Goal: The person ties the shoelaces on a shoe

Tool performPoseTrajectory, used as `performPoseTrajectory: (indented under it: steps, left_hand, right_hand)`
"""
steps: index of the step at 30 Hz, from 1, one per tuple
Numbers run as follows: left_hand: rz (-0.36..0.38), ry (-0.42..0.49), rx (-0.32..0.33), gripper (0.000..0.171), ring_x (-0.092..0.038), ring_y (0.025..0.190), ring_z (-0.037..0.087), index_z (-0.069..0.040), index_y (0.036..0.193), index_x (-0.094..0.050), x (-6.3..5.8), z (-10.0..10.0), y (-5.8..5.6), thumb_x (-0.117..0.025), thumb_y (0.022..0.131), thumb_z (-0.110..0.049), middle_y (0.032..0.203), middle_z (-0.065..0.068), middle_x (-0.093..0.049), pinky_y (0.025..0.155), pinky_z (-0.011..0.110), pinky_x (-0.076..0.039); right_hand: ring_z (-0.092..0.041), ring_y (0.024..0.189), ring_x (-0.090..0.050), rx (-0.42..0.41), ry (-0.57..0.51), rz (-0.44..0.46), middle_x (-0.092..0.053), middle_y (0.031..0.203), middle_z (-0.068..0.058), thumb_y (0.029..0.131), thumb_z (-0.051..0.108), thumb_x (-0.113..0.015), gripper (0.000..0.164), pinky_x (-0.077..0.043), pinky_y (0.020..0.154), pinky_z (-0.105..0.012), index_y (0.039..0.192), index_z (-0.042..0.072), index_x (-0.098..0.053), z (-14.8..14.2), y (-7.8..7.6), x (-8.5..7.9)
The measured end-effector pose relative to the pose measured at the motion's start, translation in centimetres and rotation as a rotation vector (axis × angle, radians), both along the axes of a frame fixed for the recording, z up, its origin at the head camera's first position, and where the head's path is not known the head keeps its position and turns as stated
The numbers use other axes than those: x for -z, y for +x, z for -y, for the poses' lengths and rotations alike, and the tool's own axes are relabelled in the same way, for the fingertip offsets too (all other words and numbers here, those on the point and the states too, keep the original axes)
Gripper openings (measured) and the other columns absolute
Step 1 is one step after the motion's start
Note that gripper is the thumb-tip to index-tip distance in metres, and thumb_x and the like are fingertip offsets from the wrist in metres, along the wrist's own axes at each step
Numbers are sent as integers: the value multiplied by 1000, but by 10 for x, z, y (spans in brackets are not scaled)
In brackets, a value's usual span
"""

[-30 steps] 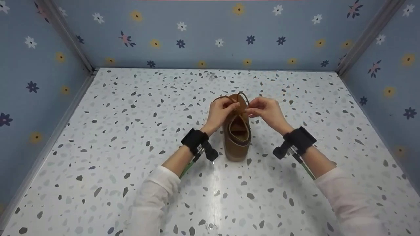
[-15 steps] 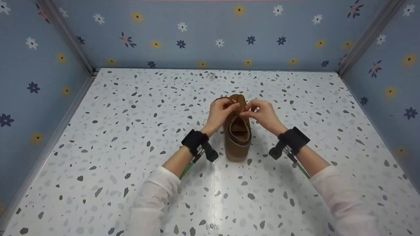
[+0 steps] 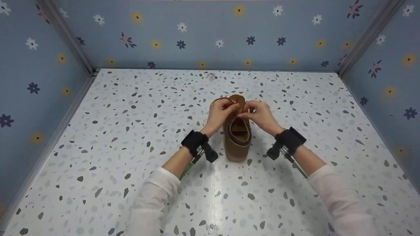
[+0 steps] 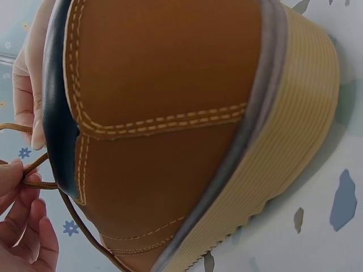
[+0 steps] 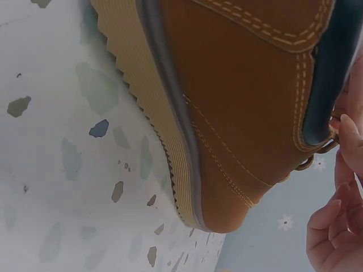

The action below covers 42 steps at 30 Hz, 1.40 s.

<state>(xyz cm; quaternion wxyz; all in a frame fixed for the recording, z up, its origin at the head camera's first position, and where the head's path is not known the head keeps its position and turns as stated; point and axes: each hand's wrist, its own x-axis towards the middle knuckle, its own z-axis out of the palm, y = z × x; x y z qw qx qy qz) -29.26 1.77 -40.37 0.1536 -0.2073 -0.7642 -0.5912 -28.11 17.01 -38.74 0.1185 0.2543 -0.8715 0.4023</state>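
A brown lace-up shoe (image 3: 237,153) stands upright on the table, its heel nearest me and its toe pointing away. My left hand (image 3: 219,114) pinches the brown shoelace (image 4: 82,224) over the front of the opening, and a loop of it arches above the knuckles. Facing it, my right hand (image 3: 261,115) has thumb and index finger pinched on the lace close to the left fingertips. Both wrist views show the tan leather side, dark padded collar (image 4: 59,107) and ridged pale sole (image 5: 147,93). The shoe's collar partly hides the right hand in the left wrist view.
The speckled white tabletop (image 3: 137,137) spreads around the shoe. Blue flowered panels (image 3: 210,19) close off the back and both sides, meeting at grey corner posts. Each wrist wears a black strap (image 3: 195,141) with a camera and a green cable.
My right hand has moved left and slightly toward me, in over the shoe's opening. The lace loop that stood up beside it has gone from sight. The left hand stays in place.
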Motion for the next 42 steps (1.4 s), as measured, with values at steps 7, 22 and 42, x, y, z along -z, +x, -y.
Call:
performPoseTrajectory:
  steps: [7,22,42]
  left_hand:
    - [-8,-28,-5,15,-44,54,5,-9,71,-56,0,-1,1,-53,65,-23,61,-4,-50,49,18,-34]
    - [-46,-47,-23,15,-43,54,4,-11,72,-57,5,1,3,-53,65,-24,64,-7,-50,48,23,-34]
    - [-226,-64,-88,19,-40,62,0,-33,72,-56,99,-7,-62,-57,53,-31,68,-19,-49,55,19,-28]
  right_hand:
    - [-10,55,-41,-58,-42,72,-49,67,2,57,20,-60,22,-33,44,-24,76,12,-53,-7,1,1]
    - [-10,61,-44,13,38,232,-50,71,4,66,31,-48,24,-35,50,-25,79,11,-54,-24,-17,-7]
    - [-26,51,-40,-134,174,458,-48,62,-7,64,37,-49,27,-32,40,-24,71,11,-55,-4,-30,-21]
